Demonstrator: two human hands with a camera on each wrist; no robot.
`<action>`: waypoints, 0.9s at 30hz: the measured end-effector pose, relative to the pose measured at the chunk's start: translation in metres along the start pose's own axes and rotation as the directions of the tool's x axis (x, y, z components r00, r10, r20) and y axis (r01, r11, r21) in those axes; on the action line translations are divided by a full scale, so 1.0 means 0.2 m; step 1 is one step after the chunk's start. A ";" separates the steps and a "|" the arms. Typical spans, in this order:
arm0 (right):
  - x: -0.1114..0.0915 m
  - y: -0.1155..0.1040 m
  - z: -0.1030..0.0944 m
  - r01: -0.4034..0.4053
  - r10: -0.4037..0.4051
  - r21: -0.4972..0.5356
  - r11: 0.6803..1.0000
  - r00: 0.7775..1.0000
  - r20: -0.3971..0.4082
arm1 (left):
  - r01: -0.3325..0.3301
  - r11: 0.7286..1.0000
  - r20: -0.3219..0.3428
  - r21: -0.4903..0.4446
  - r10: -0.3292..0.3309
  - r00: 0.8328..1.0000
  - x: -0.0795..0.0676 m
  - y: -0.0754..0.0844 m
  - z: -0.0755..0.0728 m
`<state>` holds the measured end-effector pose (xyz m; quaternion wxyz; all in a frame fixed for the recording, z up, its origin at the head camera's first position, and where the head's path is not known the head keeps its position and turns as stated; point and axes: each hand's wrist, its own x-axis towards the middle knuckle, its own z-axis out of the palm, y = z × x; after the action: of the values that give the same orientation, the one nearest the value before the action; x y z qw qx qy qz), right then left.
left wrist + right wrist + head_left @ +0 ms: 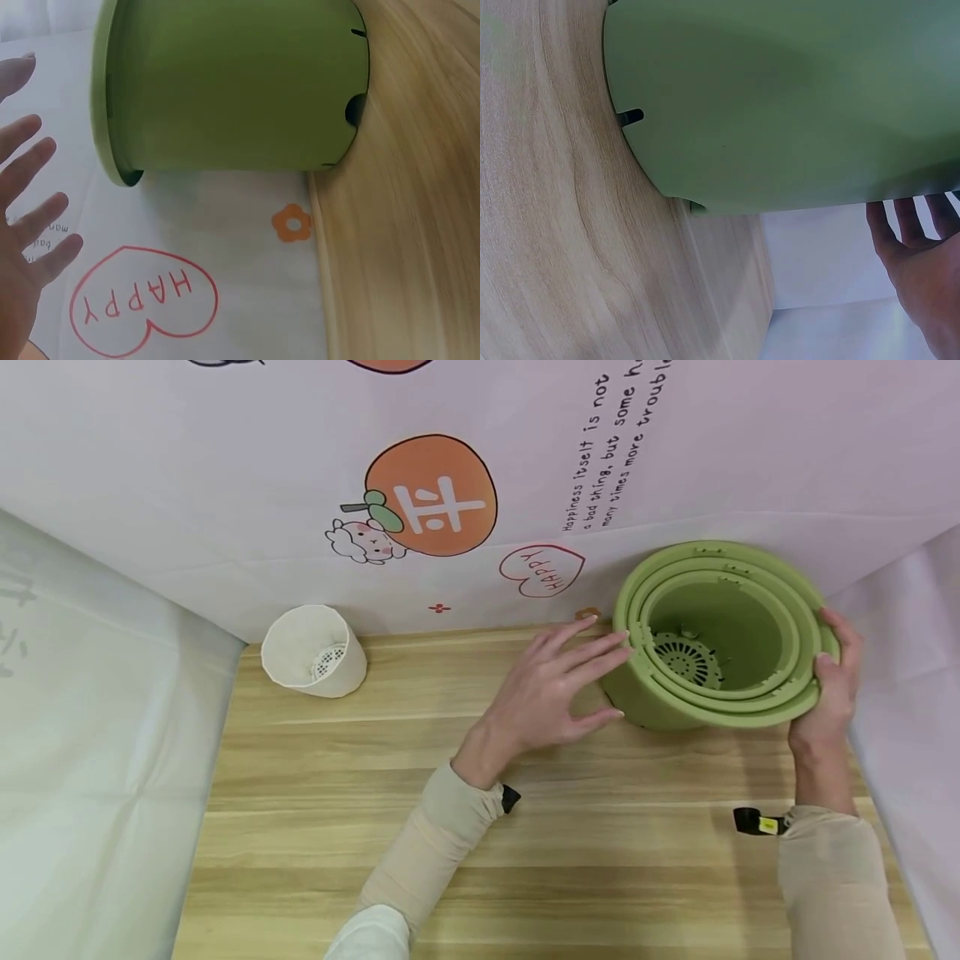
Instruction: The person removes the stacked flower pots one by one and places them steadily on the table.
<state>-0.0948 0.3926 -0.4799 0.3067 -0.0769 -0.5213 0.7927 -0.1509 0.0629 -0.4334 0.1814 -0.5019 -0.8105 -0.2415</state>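
Green plastic flower pots point(720, 717), several nested in one another, stand at the back right of the table in the head view. Slots show in the floor of the innermost one. My right hand point(828, 693) grips the right side of the outer rim, thumb on top and fingers below along the wall. In the right wrist view, the fingers point(907, 225) lie against the outer wall. My left hand point(543, 689) is spread at the left side of the pots, fingertips right at the rim. Seen from the left wrist, its fingers point(30, 176) are straight and apart, holding nothing.
A small white pot point(348, 668) with a perforated floor stands at the back left of the wooden table point(525, 852). A printed white cloth point(247, 485) hangs behind the table. More pale cloth point(82, 735) closes off the left side, and a sheet point(915, 677) the right.
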 end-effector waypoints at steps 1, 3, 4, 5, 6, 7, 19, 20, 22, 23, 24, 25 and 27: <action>0.00 0.00 0.00 0.002 -0.002 -0.001 1.000 1.000 0.002 | -0.003 1.000 0.018 0.009 0.003 1.000 0.01 0.00 0.00; 0.00 0.00 0.00 0.002 -0.002 0.002 1.000 1.000 -0.001 | -0.011 1.000 0.057 0.026 0.009 0.998 0.01 0.02 0.01; 0.00 0.00 0.00 0.005 -0.005 0.003 1.000 1.000 -0.004 | -0.017 0.999 0.071 0.034 0.015 0.997 0.02 0.02 0.01; 0.00 0.01 -0.01 0.006 -0.006 0.007 1.000 1.000 -0.011 | -0.024 0.999 0.084 0.044 0.020 0.996 0.02 0.02 0.01; 0.00 0.01 -0.01 0.010 -0.010 0.009 1.000 1.000 -0.014 | -0.031 0.998 0.092 0.052 0.026 0.995 0.03 0.03 0.02; 0.00 0.01 -0.01 0.014 -0.014 0.011 1.000 1.000 -0.017 | -0.037 0.998 0.098 0.059 0.031 0.995 0.03 0.03 0.02; 0.00 0.01 -0.01 0.010 -0.010 0.031 0.999 1.000 0.001 | -0.044 0.991 0.157 0.125 0.024 0.987 0.07 0.06 0.06; 0.00 0.01 -0.01 0.011 -0.012 0.027 1.000 1.000 0.003 | -0.044 0.990 0.165 0.131 0.021 0.986 0.07 0.06 0.06; 0.00 0.00 -0.01 0.010 -0.010 0.022 1.000 1.000 0.004 | -0.044 0.990 0.177 0.132 0.020 0.984 0.08 0.07 0.07; 0.00 0.00 -0.01 0.012 -0.012 0.019 1.000 1.000 0.006 | -0.044 0.991 0.184 0.130 0.019 0.983 0.08 0.07 0.07; 0.00 0.00 0.00 0.013 -0.014 0.017 1.000 1.000 0.007 | -0.044 0.991 0.192 0.128 0.018 0.981 0.08 0.07 0.07; 0.00 0.01 0.00 0.015 -0.015 0.016 1.000 1.000 0.009 | -0.044 0.991 0.201 0.126 0.018 0.979 0.08 0.07 0.08; 0.00 0.01 0.00 0.015 -0.015 0.016 1.000 1.000 0.011 | -0.042 0.992 0.219 0.122 0.015 0.976 0.09 0.08 0.09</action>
<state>-0.0954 0.3930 -0.4811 0.3103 -0.0660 -0.5174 0.7948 -0.1446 0.0921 -0.4351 0.1262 -0.5245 -0.8318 -0.1308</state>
